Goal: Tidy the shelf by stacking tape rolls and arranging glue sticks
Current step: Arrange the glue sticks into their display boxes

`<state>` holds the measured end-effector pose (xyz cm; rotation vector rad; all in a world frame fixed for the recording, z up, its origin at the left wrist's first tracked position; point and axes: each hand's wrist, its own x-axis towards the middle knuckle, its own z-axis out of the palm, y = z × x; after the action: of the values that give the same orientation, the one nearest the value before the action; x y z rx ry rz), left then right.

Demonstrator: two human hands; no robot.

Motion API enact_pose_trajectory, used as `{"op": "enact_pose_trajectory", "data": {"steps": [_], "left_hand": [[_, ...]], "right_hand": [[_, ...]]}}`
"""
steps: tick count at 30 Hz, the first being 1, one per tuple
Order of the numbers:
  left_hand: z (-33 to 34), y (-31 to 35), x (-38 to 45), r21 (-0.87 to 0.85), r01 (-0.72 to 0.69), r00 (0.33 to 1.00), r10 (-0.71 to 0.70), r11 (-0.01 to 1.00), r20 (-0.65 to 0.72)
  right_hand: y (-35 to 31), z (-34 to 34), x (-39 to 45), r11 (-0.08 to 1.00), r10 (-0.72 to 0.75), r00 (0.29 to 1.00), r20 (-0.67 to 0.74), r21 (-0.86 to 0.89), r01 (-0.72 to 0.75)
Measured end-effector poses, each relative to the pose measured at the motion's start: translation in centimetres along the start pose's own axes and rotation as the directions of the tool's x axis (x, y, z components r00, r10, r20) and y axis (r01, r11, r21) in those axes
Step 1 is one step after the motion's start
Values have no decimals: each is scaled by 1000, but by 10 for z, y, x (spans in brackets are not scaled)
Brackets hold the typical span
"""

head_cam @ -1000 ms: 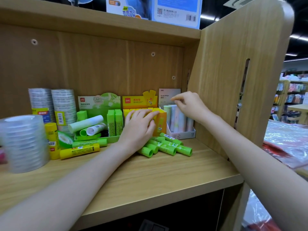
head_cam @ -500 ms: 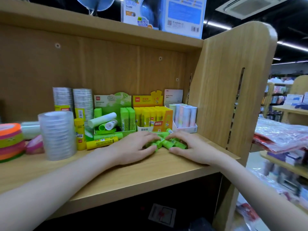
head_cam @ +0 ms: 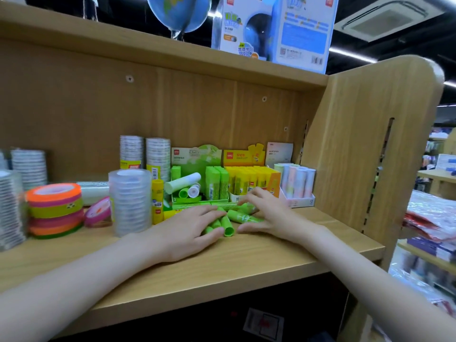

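Observation:
Several loose green glue sticks lie in a heap on the wooden shelf. My left hand rests on the heap's left side, fingers spread and lightly bent over the sticks. From the right, my right hand cups the same heap with curved fingers touching it. Behind stand a green glue box, a yellow glue box and a pastel glue box. A clear tape stack and coloured tape rolls stand at the left.
Two tall clear tape stacks stand against the back wall, more tape stacks at the far left. A yellow glue stick stands upright by the clear stack. The shelf's side panel closes the right. Globe boxes sit on the shelf above.
One second ago my hands were at the yellow and pastel boxes. Both came down to the loose green sticks and have gathered them closer; the view has shifted left.

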<state>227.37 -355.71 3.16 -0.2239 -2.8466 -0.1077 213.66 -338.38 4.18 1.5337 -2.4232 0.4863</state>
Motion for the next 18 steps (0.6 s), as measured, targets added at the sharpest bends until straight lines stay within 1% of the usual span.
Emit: {"op": "enact_pose_trajectory", "data": {"steps": [1,2,4,5,6,9,13,14,17,18], "left_hand": [[0,-1,-1,-7,3,1000,-3,1000,5],[0,-2,-2,-15,4,1000,-4,1000,4],[1,-5,-2,-36,22,1000,-22,999,4],[1,-6,-1,-50,35,999,-35,998,6],[1,-6,0,-60,40,999,-40,997,6],[2,-4,1,-78,44,999,-43,996,8],[3,-7,1,-117,60,998,-58,991,14],[4,-8,1,-124,60,998,-59,990,13],[4,-9,1,-134,58,998,-57,989,14],[4,-8,0,-135,55,998,-54,989,11]], "right_hand": [[2,-3,4,1000,7,1000,-19,-26,-8],[1,-6,9,1000,5,999,-54,-12,-6],[-7,-12,21,997,-38,990,-137,54,46],[-13,-14,30,994,-73,986,-152,66,83],[-19,-15,40,991,-106,986,-131,63,115],[-39,-7,74,985,-169,985,22,19,169],[-56,8,99,987,-159,976,149,13,159],[-57,9,100,989,-145,979,144,2,147],[-57,4,95,992,-107,992,67,-64,111],[-55,4,93,993,-99,994,53,-61,102]]}}
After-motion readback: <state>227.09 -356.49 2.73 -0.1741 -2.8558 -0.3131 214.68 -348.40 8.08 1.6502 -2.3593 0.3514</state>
